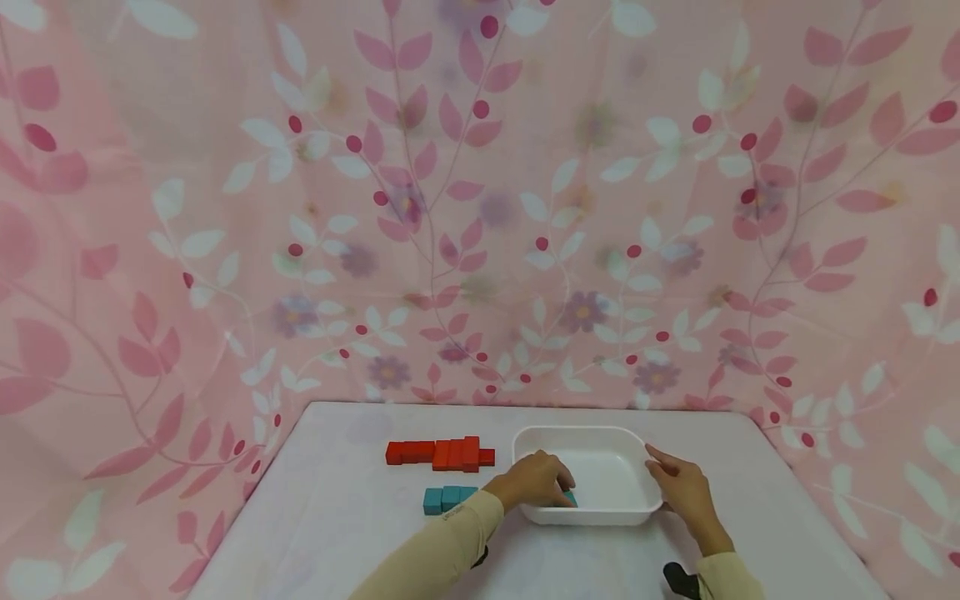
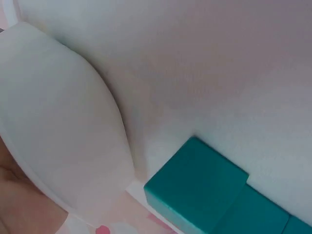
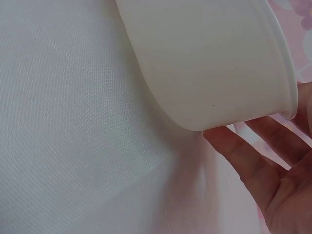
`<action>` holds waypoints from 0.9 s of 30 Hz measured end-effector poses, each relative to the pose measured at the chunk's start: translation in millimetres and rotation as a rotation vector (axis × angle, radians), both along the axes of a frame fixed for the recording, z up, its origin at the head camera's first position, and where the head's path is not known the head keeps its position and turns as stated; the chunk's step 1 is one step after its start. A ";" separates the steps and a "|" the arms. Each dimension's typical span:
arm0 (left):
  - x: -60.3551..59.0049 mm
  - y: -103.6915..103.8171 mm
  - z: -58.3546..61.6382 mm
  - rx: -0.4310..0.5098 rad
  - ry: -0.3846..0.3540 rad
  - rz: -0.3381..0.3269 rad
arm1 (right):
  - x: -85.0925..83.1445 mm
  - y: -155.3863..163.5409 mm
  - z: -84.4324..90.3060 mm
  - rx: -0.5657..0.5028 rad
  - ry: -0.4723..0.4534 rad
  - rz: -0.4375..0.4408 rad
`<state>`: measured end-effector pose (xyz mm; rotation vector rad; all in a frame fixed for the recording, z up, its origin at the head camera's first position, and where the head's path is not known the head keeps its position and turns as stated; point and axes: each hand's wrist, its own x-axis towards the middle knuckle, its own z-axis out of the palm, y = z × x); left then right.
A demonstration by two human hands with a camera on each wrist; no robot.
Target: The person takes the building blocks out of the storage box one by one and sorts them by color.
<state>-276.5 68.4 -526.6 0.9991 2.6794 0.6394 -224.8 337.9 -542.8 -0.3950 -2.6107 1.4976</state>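
Inside the white tray (image 1: 592, 439), at its near-left corner, sits a teal block (image 1: 572, 498), and my left hand (image 1: 534, 481) reaches over the tray's left rim with its fingers (image 1: 561, 480) curled down on that block. From the head view the fingers seem to pinch it, with only a small teal edge showing past them. My left wrist view shows the tray's outer wall (image 2: 58, 136) close up, and beside it on the table the row of teal blocks (image 2: 214, 195).

On the tray's right side, my right hand (image 1: 686, 490) lies flat against the outer wall, fingers straight and relaxed, index finger along the rim. The right wrist view shows those open fingers (image 3: 263, 161) just under the tray's curved wall (image 3: 209, 63), touching it at the base, palm facing the tray.

Left of the tray on the table (image 1: 337, 517), three teal blocks (image 1: 448, 498) stand in a short row, touching each other, just beside my left sleeve (image 1: 450, 546). Farther back lies a row of red blocks (image 1: 441, 453), end to end, with its right end near the tray's far-left corner. Behind the table hangs a pink curtain (image 1: 480, 208) with a leaf pattern.
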 end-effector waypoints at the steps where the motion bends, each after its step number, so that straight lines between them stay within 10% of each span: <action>1: 0.4 0.5 -0.3 0.003 -0.017 0.002 | -0.5 0.0 -0.2 0.003 -0.003 -0.002; 19: -2.6 -13.9 1.9 0.116 -0.049 -0.048 | 0.5 -2.0 -0.8 -0.002 0.000 -0.005; 27: -4.8 -34.1 9.4 0.267 0.049 -0.105 | 1.6 -2.2 -0.1 0.026 0.011 -0.015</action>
